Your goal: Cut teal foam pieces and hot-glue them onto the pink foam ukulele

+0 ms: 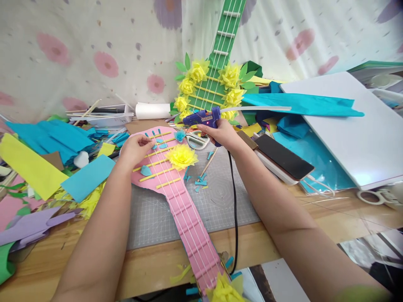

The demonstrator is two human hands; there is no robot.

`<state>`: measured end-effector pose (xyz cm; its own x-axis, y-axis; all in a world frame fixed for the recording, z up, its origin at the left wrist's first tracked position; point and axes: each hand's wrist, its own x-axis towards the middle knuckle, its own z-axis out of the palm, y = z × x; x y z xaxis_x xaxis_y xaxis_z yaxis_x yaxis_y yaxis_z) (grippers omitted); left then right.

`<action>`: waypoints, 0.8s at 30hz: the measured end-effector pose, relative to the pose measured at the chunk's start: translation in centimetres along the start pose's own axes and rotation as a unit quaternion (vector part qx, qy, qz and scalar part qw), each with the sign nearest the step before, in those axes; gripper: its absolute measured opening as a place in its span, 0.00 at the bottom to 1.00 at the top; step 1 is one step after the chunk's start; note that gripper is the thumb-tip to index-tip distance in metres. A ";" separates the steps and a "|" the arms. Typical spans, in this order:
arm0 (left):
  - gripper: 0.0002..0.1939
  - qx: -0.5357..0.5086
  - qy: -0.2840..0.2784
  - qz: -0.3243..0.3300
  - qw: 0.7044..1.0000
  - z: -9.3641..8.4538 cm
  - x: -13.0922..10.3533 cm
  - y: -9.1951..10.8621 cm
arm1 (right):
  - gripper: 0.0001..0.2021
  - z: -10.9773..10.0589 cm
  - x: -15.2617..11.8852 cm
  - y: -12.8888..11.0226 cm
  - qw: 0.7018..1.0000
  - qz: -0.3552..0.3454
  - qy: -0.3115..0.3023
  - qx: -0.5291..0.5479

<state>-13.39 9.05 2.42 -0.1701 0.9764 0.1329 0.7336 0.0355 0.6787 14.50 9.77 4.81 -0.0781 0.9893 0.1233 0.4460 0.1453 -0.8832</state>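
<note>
My right hand (220, 133) grips a purple hot glue gun (203, 118), its nozzle pointing left and a long white glue stick (255, 109) sticking out behind. Over the upper left of a pink paper guitar (154, 178), my left hand (137, 149) is closed in a pinch, with a small blue paper piece (154, 147) at its fingertips. Yellow strips and white strings cross the guitar. On its body are a yellow paper flower (181, 157), a small blue flower (180, 135) and loose blue petals (146, 170). Another yellow flower (225, 289) sits at the neck's near end.
A grey cutting mat (220, 209) lies beneath the guitar, with scissors (197, 139) and blue scraps on it. Behind stands a green guitar (217, 63) with yellow flowers. Coloured paper (28, 167) piles up at left; a phone (283, 156) lies at right. The gun's black cable (234, 209) hangs over the table edge.
</note>
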 end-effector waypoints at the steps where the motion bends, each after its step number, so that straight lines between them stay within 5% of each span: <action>1: 0.08 0.000 -0.012 0.002 1.000 -0.2 -0.1 0.2 | 0.20 0.0 -0.1 -0.1 1.000 0.001 0.000 0.001; 8: 0.06 -0.021 -0.052 -0.001 0.998 -0.8 -0.5 0.6 | 0.19 0.0 -0.3 -0.3 1.000 0.002 0.004 0.003; 16: 0.04 -0.024 -0.012 0.033 0.999 -0.5 0.2 -0.4 | 0.18 0.1 -0.1 0.0 1.000 -0.003 0.002 0.005; 24: 0.09 0.005 -0.075 0.060 0.995 -1.2 0.1 -0.5 | 0.18 0.2 -0.2 -0.1 1.000 -0.010 0.003 -0.001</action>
<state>-14.51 8.88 2.96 0.0183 0.9945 0.1029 0.7491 -0.0818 0.6574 14.27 9.53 4.81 -0.0820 0.9861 0.1442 0.4468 0.1657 -0.8792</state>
